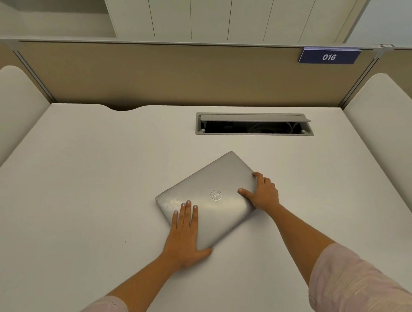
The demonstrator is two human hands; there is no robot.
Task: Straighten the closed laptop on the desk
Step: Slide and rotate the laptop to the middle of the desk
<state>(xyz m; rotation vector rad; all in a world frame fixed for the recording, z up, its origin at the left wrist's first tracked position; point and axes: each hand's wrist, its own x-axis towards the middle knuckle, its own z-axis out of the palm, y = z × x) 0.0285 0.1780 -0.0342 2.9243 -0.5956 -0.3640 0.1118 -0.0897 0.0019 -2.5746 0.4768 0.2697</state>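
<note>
Two hands on the closed silver metal laptop (209, 198), which sits skewed on the plain white desk (83, 173), one corner aimed toward the open grey cable hatch (253, 125). The left hand (185, 237) lies flat, fingers spread loose on the lid with the thumb hooked around the near corner. The right hand (264, 192) grips the right edge, fingers curled over it, thumb on top. My worry: that smooth lid could slip under the flat palm, so it over-rotates or slides toward the hatch.
</note>
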